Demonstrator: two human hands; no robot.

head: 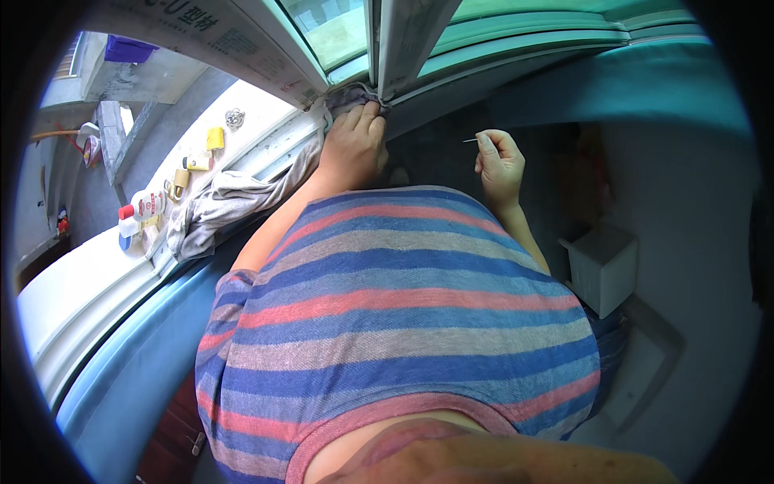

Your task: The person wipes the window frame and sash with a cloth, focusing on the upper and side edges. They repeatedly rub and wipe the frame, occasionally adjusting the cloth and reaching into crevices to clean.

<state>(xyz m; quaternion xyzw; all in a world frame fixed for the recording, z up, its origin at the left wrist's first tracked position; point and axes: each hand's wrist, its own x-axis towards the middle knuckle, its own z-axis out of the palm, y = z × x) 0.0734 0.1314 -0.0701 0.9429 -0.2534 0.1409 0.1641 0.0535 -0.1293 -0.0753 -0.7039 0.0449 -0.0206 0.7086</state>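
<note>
My left hand [354,145] presses a bunched grey cloth [347,97] into the corner of the window frame, its fingers side by side on the fabric. A longer stretch of crumpled grey cloth [230,196] lies along the white window track [272,160]; whether both parts are one piece is hidden by my hand and arm. Out to the right, in the air, my right hand [500,162] pinches a thin pointed rod [470,141], perhaps a needle or toothpick, between thumb and forefinger. Its tip points left, apart from the frame.
The sill bears a white bottle with a red cap [148,206], a brass padlock [180,181], a small tube [198,163], a yellow block [214,138] and a metal chain [234,118]. Window sashes [411,48] rise ahead. A blue curtain [139,339] hangs left, a white box [601,266] stands right.
</note>
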